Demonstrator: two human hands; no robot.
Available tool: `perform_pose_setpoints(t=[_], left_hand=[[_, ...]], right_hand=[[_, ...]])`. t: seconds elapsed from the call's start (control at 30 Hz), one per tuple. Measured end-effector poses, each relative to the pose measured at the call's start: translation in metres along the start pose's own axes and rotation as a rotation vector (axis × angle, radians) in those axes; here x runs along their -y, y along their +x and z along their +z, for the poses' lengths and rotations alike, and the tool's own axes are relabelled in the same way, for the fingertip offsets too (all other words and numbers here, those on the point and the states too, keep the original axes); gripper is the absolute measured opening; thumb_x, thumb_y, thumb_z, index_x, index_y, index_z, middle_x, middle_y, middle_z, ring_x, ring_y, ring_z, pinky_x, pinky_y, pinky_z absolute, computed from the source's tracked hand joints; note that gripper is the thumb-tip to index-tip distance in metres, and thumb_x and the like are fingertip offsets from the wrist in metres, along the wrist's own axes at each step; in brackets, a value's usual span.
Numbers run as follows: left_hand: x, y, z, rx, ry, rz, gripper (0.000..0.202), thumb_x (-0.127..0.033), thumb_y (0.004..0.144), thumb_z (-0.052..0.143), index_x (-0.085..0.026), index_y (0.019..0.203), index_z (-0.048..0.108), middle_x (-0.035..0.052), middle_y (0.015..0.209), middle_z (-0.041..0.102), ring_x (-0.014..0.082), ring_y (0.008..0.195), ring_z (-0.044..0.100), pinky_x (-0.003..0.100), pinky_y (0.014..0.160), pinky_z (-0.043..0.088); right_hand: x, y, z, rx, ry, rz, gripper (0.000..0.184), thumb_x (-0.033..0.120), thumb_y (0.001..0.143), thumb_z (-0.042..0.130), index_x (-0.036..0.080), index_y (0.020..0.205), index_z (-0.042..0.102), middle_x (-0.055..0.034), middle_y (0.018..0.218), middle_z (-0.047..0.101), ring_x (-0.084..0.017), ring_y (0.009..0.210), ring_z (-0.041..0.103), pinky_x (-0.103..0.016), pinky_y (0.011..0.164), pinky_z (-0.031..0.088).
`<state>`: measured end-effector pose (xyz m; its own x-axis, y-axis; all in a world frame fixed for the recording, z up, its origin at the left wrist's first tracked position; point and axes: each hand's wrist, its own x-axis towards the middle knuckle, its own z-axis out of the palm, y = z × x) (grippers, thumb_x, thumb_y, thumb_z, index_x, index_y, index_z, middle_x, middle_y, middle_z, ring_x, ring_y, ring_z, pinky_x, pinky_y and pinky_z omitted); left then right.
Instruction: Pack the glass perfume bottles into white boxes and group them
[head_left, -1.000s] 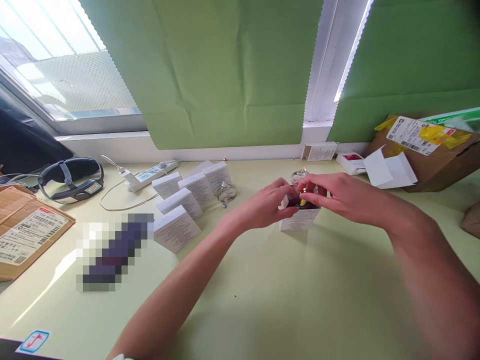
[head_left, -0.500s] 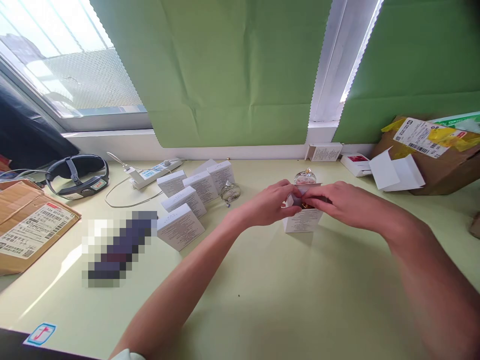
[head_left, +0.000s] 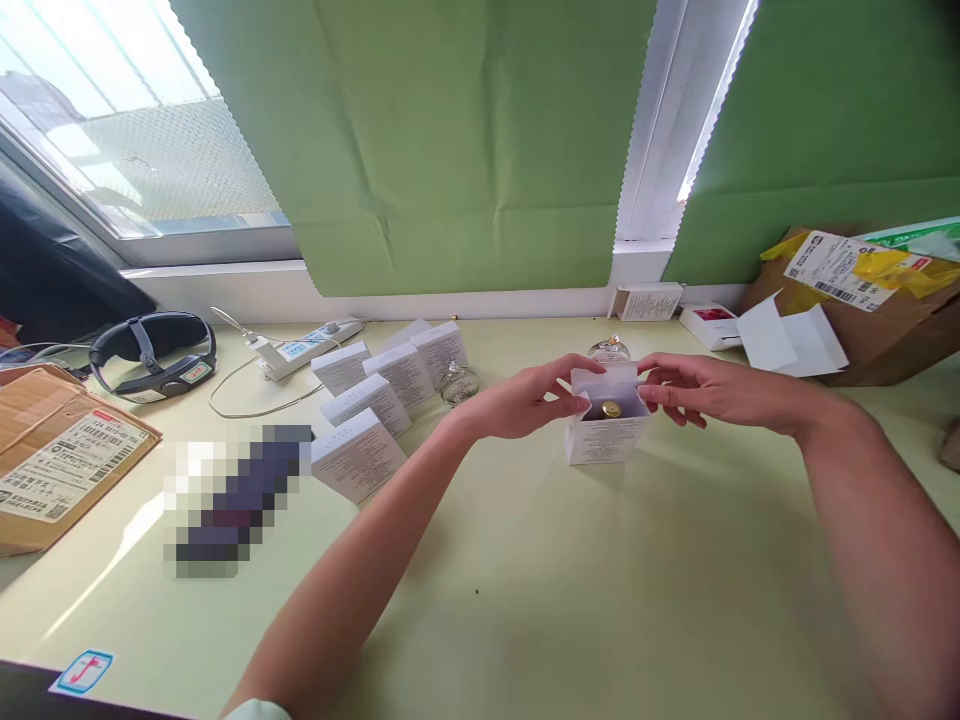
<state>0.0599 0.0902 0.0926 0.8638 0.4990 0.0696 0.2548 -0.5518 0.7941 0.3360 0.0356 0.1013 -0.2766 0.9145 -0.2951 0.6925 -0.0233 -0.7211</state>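
A small white carton (head_left: 606,442) stands upright on the table with its top open and its back flap raised. Inside it shows a round gold cap (head_left: 611,409); whatever lies below the cap is hidden by the carton walls. My left hand (head_left: 529,400) pinches the carton's left upper edge between thumb and fingers. At the right upper edge, my right hand (head_left: 686,388) grips the side flap with its fingertips, the other fingers loosely curled. Just behind the carton sits a clear glass bottle (head_left: 609,348), partly covered by the raised flap.
Several closed white cartons (head_left: 358,455) stand at left, beside another glass bottle (head_left: 458,383). Farther left are a power strip (head_left: 319,342), a black headset (head_left: 154,355) and a cardboard parcel (head_left: 67,455). An opened white box (head_left: 795,340) and a brown carton (head_left: 885,345) occupy the back right.
My hands have moved apart from over the carton's mouth to its two sides. The gold cap inside and the raised back flap now show clearly.
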Motion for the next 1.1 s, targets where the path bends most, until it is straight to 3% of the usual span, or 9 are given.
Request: perform_pose_setpoints(t=[0.23,0.4,0.5,0.67,0.83,0.93,1.03,1.1], left_hand=[[0.001,0.004,0.008,-0.023,0.171,0.008,0.021,-0.034,0.098,0.044,-0.024,0.116,0.049,0.0058,0.118,0.061,0.0172,0.101,0.059,0.03,0.076,0.049],[0.003,0.004,0.01,-0.101,0.258,0.076,0.016,-0.031,0.097,0.046,-0.022,0.108,0.054,0.0066,0.111,0.058,0.0158,0.094,0.059,0.033,0.082,0.051],[0.001,0.004,0.01,-0.114,0.231,0.112,0.016,-0.027,0.096,0.047,-0.022,0.108,0.056,0.0067,0.113,0.056,0.015,0.097,0.058,0.034,0.086,0.052],[-0.007,0.004,0.01,-0.073,0.152,0.148,0.017,-0.03,0.093,0.053,-0.023,0.107,0.059,0.0061,0.116,0.054,0.0148,0.104,0.057,0.031,0.089,0.053],[-0.007,0.005,0.014,-0.114,0.093,0.106,0.035,-0.027,0.092,0.052,-0.026,0.126,0.043,0.0078,0.124,0.053,0.0182,0.111,0.054,0.032,0.084,0.054],[-0.003,0.006,0.017,-0.112,0.077,0.053,0.041,-0.027,0.09,0.054,-0.027,0.129,0.039,0.0092,0.127,0.053,0.0192,0.11,0.054,0.033,0.082,0.053],[0.001,0.008,0.018,-0.079,0.093,-0.019,0.027,-0.033,0.092,0.052,-0.024,0.117,0.048,0.0074,0.121,0.057,0.0182,0.107,0.055,0.034,0.085,0.052],[0.002,0.008,0.017,-0.05,0.054,-0.09,0.024,-0.036,0.092,0.051,-0.022,0.112,0.05,0.0057,0.116,0.059,0.0173,0.103,0.057,0.034,0.084,0.052]], right_hand=[[0.009,0.006,0.008,0.071,0.025,-0.038,0.044,0.062,0.081,0.062,0.03,0.111,0.063,0.0002,0.081,0.058,-0.017,0.07,0.051,-0.029,0.061,0.043],[0.012,0.003,0.007,0.076,0.042,-0.06,0.041,0.064,0.08,0.062,0.032,0.106,0.065,0.0013,0.08,0.056,-0.016,0.068,0.049,-0.028,0.059,0.042],[0.012,0.002,0.007,0.039,0.042,-0.048,0.041,0.067,0.082,0.058,0.03,0.097,0.066,0.0016,0.076,0.055,-0.016,0.067,0.05,-0.028,0.06,0.042],[0.014,0.004,0.01,0.077,-0.015,-0.028,0.04,0.066,0.081,0.06,0.03,0.097,0.066,0.0016,0.076,0.055,-0.016,0.068,0.05,-0.028,0.06,0.041],[0.01,0.008,0.011,0.075,-0.053,-0.019,0.041,0.066,0.079,0.062,0.029,0.098,0.066,0.0016,0.074,0.056,-0.017,0.066,0.051,-0.029,0.057,0.04],[0.003,0.009,0.011,0.067,-0.061,0.033,0.039,0.062,0.081,0.061,0.03,0.104,0.066,0.0002,0.071,0.063,-0.021,0.069,0.06,-0.034,0.064,0.046],[0.001,0.009,0.012,0.095,0.053,0.057,0.041,0.054,0.086,0.06,0.031,0.12,0.061,-0.0067,0.089,0.073,-0.027,0.082,0.07,-0.043,0.08,0.052],[0.004,0.009,0.014,0.124,0.15,0.042,0.045,0.052,0.088,0.059,0.032,0.129,0.056,-0.0108,0.11,0.072,-0.029,0.089,0.073,-0.044,0.086,0.053]])
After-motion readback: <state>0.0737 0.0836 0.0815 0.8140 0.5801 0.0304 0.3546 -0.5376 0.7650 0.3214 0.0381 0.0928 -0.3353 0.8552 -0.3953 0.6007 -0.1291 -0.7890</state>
